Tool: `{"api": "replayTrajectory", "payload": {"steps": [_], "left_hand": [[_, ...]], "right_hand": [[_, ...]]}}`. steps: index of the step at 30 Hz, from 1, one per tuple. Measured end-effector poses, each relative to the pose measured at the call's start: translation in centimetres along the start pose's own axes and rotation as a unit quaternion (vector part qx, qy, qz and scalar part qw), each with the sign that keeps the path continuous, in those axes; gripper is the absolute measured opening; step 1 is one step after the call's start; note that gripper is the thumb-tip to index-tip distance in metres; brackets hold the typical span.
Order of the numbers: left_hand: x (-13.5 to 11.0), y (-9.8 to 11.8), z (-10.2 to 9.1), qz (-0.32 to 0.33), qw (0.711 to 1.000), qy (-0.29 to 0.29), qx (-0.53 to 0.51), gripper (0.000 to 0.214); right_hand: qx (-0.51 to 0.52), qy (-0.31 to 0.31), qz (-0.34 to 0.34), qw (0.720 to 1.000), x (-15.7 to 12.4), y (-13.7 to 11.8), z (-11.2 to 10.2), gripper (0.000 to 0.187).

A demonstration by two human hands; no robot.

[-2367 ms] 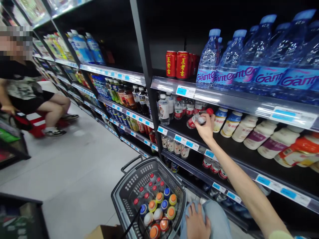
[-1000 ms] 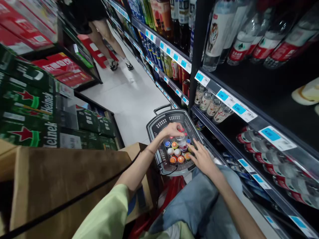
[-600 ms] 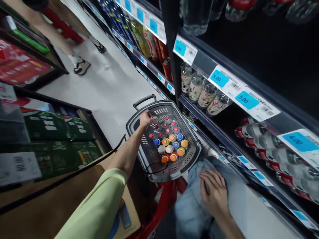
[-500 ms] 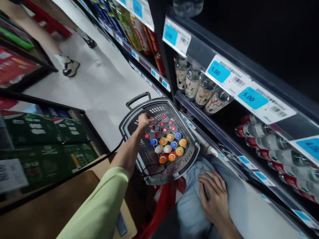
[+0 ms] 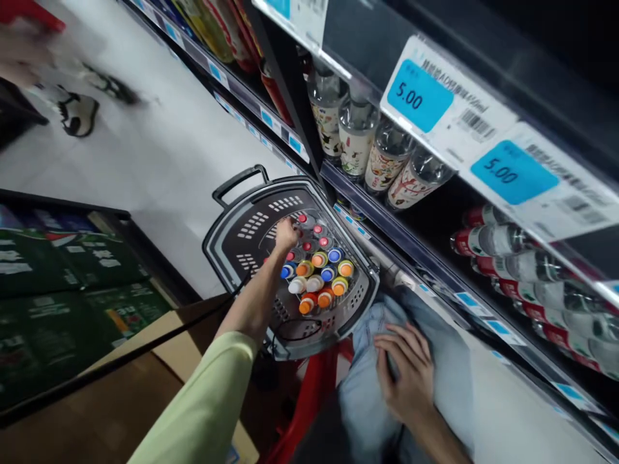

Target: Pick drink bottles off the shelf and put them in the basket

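Observation:
A dark grey shopping basket [image 5: 223, 222] holds several upright bottles with red, orange, blue and white caps. Inside it, my left hand [image 5: 287, 236] is closed at the top of a clear bottle among the red-capped ones. The fingertips and much of that bottle are hidden behind the hand. Close by are a red cap [image 5: 302, 219], an orange-capped bottle [image 5: 306, 305] and a blue-capped bottle [image 5: 335, 256]. My right hand [image 5: 406, 367] lies on my knee in light blue jeans [image 5: 367, 399], fingers stretched out and holding nothing.
Shelves on the right carry clear bottles with patterned labels [image 5: 389, 158] and lying red-labelled bottles [image 5: 512, 267], under price tags [image 5: 418, 96]. Green cartons [image 5: 82, 264] and a cardboard box [image 5: 188, 335] flank the left. Another person's shoe [image 5: 80, 115] stands on the aisle floor.
The view has shifted, so shelf and basket appear larger and further left. My left hand stays among the red-capped bottles, slightly nearer the basket's middle. My right hand stays on the knee.

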State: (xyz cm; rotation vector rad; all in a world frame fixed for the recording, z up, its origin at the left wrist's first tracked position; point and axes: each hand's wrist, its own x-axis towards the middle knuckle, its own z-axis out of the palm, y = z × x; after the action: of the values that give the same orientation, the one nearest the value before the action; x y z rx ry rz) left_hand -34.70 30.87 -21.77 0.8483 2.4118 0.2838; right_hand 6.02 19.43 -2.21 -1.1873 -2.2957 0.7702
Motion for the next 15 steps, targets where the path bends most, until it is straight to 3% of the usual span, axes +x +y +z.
{"api": "replayTrajectory", "payload": {"steps": [4, 8, 10, 12, 15], "left_hand": [[-6.4, 5.5, 1.3, 0.014, 0.995, -0.037, -0.094, 0.039], [-17.3, 11.0, 1.4, 0.105, 0.979, -0.095, -0.15, 0.043], [-23.7, 12.5, -0.6, 0.186, 0.962, -0.12, -0.158, 0.044], [-30.2, 12.2, -3.8, 0.296, 0.929, -0.16, -0.156, 0.041], [-38.2, 9.4, -9.1, 0.431, 0.856, -0.247, -0.144, 0.033]], "right_hand": [[0.01, 0.024, 0.007, 1.0, -0.1, 0.2, 0.4, 0.022], [0.022, 0.048, 0.024, 0.998, -0.3, 0.6, 1.0, 0.017], [0.04, 0.061, 0.041, 0.996, -0.2, 0.5, 0.9, 0.018], [0.081, 0.083, 0.067, 0.991, -0.1, -0.1, -0.5, 0.02], [0.145, 0.15, 0.106, 0.972, -0.9, -1.9, -5.6, 0.024]]}}
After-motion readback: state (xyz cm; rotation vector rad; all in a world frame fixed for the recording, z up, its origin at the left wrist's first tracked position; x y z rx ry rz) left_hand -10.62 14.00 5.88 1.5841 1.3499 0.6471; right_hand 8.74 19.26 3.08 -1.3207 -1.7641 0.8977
